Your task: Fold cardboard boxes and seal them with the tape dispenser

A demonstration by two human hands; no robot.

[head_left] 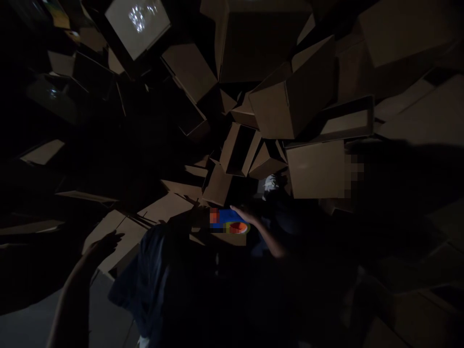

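In dim light my right hand [244, 213] grips the upper right edge of a blue printed package [226, 216] with its fingertips. An orange and yellow round print shows on the package front, and part of the print is blurred into blocks. The package is at a small open cardboard box [237, 239]; I cannot tell whether it rests inside or above it. Away to the left, my left hand [103, 246] holds nothing, fingers slightly apart, over the flaps of a cardboard box [126, 239].
Many cardboard boxes lie heaped at all angles ahead, among them an open one [315, 169] and a large one [268, 43]. A white-topped box [136, 24] reflects light at upper left. Dark cloth [152, 275] is near my left arm. The right side is too dark to make out.
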